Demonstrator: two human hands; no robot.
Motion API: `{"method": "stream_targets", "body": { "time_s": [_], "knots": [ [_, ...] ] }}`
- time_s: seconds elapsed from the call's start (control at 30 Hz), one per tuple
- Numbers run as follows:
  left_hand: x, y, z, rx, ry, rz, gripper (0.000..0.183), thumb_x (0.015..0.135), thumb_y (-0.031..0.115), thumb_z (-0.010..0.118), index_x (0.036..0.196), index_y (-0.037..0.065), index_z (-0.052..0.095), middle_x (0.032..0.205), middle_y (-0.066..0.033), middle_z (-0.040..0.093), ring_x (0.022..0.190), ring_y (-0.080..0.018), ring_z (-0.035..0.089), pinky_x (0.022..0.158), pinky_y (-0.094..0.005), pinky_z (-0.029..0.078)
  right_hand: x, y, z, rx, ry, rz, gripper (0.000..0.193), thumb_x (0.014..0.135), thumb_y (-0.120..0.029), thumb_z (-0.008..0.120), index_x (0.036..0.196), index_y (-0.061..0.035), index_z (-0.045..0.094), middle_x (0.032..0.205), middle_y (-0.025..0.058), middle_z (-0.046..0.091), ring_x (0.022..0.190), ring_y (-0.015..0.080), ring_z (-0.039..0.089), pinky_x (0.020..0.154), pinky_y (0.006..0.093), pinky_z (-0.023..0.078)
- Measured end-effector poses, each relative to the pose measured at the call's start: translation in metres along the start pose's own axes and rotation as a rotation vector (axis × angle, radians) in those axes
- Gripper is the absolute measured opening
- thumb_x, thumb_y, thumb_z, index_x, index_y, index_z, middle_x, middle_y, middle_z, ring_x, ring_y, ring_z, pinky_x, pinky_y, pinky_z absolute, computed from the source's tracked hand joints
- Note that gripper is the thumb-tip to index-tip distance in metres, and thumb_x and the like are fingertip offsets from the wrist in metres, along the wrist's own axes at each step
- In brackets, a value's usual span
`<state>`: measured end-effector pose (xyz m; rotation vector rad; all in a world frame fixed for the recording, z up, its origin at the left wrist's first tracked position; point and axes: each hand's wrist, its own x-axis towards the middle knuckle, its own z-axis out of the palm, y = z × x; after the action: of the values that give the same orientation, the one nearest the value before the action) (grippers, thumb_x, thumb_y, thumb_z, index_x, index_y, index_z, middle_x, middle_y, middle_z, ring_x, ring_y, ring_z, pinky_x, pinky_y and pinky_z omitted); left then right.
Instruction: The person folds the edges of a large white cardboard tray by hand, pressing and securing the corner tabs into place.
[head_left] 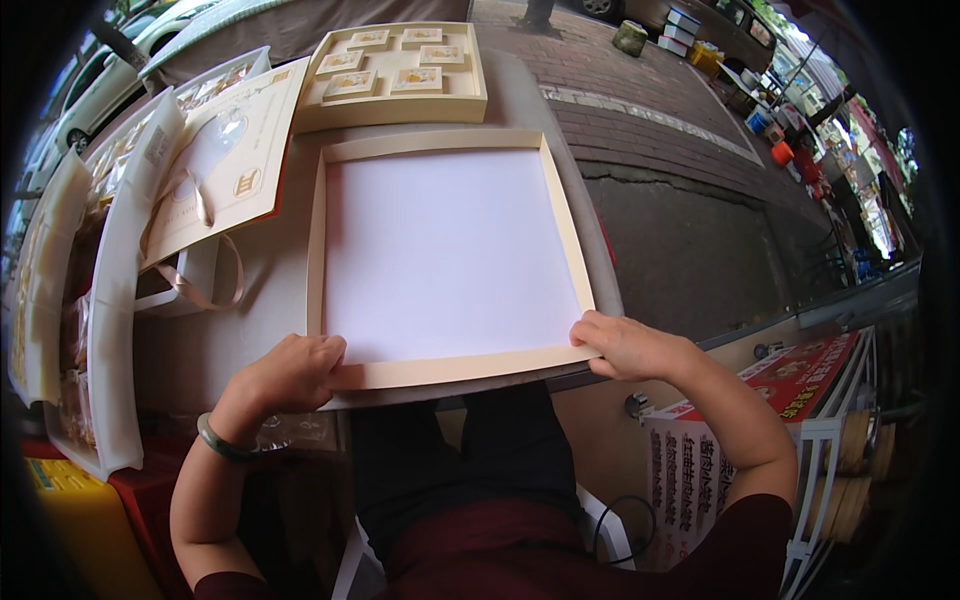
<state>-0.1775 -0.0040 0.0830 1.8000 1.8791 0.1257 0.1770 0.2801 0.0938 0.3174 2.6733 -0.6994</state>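
Observation:
A large square cardboard tray with low cream walls and a white inside (450,260) lies on the table in front of me. My left hand (295,372) is closed on its near left corner, fingers curled over the wall. At the near right corner my right hand (632,345) pinches the wall between thumb and fingers. Behind this tray stands a cream box (400,112) with several small square printed packets in it. To the left leans a cream gift bag (225,165) with a ribbon handle.
White plastic crates (120,290) with wrapped goods line the left side of the grey table (210,350). A yellow crate (90,525) sits below left. On the right are a printed sign board (690,490) and a white rack (822,470). Paving (650,110) lies beyond the table.

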Motion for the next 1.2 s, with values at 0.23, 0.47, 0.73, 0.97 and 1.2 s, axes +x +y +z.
{"method": "stream_targets", "body": {
  "time_s": [0.23, 0.47, 0.73, 0.97, 1.2],
  "knots": [
    [-0.001, -0.002, 0.002, -0.007, 0.015, 0.009, 0.021, 0.070, -0.002, 0.061, 0.089, 0.000, 0.054, 0.084, -0.0205, 0.064, 0.084, -0.0445, 0.062, 0.072, -0.0512, 0.050, 0.002, -0.004, -0.003, -0.007, -0.033, 0.015, 0.026, 0.085, -0.001, 0.062, 0.109, -0.0034, 0.055, 0.106, 0.0171, 0.056, 0.095, 0.0369, 0.063, 0.083, 0.0448, 0.053],
    [-0.002, 0.000, 0.000, 0.006, 0.039, 0.039, 0.020, 0.071, 0.000, 0.062, 0.089, 0.001, 0.054, 0.083, -0.0211, 0.065, 0.081, -0.0454, 0.062, 0.070, -0.0520, 0.050, 0.002, -0.008, 0.009, -0.262, 0.114, -0.042, 0.017, 0.080, -0.001, 0.063, 0.095, -0.0011, 0.054, 0.092, 0.0163, 0.058, 0.080, 0.0365, 0.066, 0.071, 0.0447, 0.056],
    [-0.003, -0.001, 0.002, 0.011, 0.061, 0.038, 0.014, 0.081, 0.007, 0.065, 0.088, 0.001, 0.054, 0.079, -0.0210, 0.065, 0.077, -0.0458, 0.063, 0.067, -0.0518, 0.049, 0.003, -0.010, 0.010, -0.258, 0.199, -0.068, 0.012, 0.077, -0.001, 0.062, 0.087, -0.0007, 0.055, 0.086, 0.0157, 0.059, 0.076, 0.0359, 0.065, 0.066, 0.0460, 0.055],
    [0.000, -0.003, 0.005, -0.008, 0.040, 0.024, 0.013, 0.081, 0.006, 0.063, 0.088, 0.000, 0.055, 0.078, -0.0208, 0.065, 0.077, -0.0455, 0.063, 0.068, -0.0515, 0.050, 0.002, -0.007, 0.019, -0.213, 0.240, -0.041, 0.018, 0.076, 0.000, 0.063, 0.091, -0.0008, 0.054, 0.089, 0.0162, 0.059, 0.079, 0.0375, 0.065, 0.067, 0.0471, 0.054],
    [0.000, 0.002, 0.001, -0.010, 0.013, 0.005, 0.018, 0.072, -0.003, 0.059, 0.088, -0.001, 0.052, 0.082, -0.0209, 0.063, 0.081, -0.0452, 0.062, 0.072, -0.0510, 0.049, 0.007, -0.002, 0.006, -0.044, 0.048, 0.026, 0.026, 0.074, -0.001, 0.067, 0.092, -0.0038, 0.049, 0.091, 0.0160, 0.057, 0.084, 0.0367, 0.059, 0.073, 0.0441, 0.049]
  ]
}}
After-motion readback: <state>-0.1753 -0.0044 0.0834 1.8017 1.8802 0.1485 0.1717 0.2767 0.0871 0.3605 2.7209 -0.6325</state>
